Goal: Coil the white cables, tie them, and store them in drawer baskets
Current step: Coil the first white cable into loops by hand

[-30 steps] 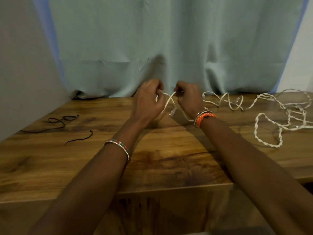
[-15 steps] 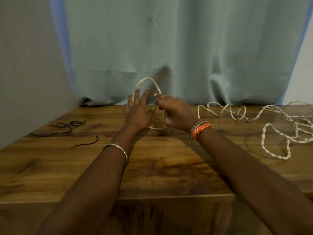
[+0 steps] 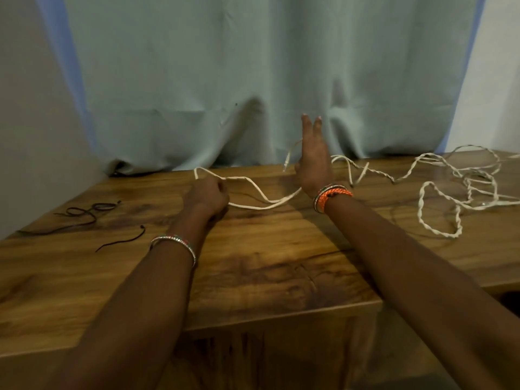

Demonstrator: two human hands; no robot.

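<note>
A long white twisted cable (image 3: 439,226) lies in loose loops across the right half of the wooden table (image 3: 267,277). My left hand (image 3: 208,197) is a fist shut on a bend of the white cable near the table's back middle. From that fist two strands sag to the right and run up to my right hand (image 3: 313,161). My right hand is held upright with flat, stretched fingers, and the cable passes around or behind its palm. A loose cable end sticks up just left of that hand.
Thin black cords (image 3: 84,213) lie on the table's left side, one short piece (image 3: 121,239) nearer me. A pale blue-grey curtain (image 3: 253,80) hangs behind the table. A grey wall stands at the left. A dark opening shows below the table's right front edge.
My hands, close together before, have pulled apart. The left hand closed into a fist on the cable and moved left; the right hand opened flat and rose, stretching the cable between them.
</note>
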